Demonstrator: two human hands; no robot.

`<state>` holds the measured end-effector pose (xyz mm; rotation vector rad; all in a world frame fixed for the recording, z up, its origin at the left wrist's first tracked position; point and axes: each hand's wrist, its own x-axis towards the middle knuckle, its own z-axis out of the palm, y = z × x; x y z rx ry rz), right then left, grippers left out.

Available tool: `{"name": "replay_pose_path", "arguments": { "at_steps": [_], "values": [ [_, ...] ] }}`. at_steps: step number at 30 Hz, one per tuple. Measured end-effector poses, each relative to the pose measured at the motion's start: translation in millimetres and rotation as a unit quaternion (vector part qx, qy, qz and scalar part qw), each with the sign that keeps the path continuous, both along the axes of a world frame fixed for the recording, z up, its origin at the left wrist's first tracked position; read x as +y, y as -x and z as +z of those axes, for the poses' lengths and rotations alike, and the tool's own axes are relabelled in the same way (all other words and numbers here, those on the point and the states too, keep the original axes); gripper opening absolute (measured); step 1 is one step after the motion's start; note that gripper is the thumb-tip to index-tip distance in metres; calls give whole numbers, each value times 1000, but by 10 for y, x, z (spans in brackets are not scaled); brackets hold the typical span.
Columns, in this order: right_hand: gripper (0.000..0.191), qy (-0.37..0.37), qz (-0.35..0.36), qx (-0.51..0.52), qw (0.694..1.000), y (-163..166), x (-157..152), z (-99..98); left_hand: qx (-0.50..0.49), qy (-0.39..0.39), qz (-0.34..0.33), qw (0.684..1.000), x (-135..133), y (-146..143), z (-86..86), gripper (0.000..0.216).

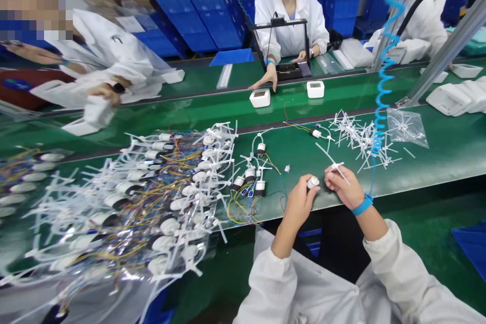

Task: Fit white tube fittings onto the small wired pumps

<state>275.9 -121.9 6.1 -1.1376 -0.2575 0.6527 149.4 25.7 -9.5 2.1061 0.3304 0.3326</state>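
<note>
My left hand [299, 198] is closed around a small round white-ended part [313, 182], which looks like the small motor-like units on the bench; most of it is hidden in my fingers. My right hand [345, 186], with a blue wrist strap [362, 204], pinches a thin white tube piece with a connector [336, 166]. The two held pieces are a short gap apart. To the left of my hands lie several black-and-white cylinder units [249, 176] with wires and white tubes. A small white clip [287, 168] rests just beyond my left hand.
A heap of white tube pieces [351, 134] and a plastic bag [408, 126] lie behind my right hand. Many wired units with tubes [167, 202] cover the left bench. A coiled blue hose [381, 76] hangs down. Co-workers sit across, near white devices [260, 98].
</note>
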Motion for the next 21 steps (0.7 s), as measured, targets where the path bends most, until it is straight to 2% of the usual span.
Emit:
{"name": "replay_pose_path", "arguments": {
  "at_steps": [9, 15, 21],
  "values": [
    [34, 53, 6, -77, 996, 9, -32, -73, 20, -44, -18, 999, -10, 6, 56, 21],
    [29, 53, 27, -114, 992, -2, -54, -124, 34, -69, -32, 997, -9, 4, 72, 21],
    [31, 50, 58, -130, 989, -10, -45, -70, 29, -61, -36, 997, -7, -12, 79, 19]
  ]
}}
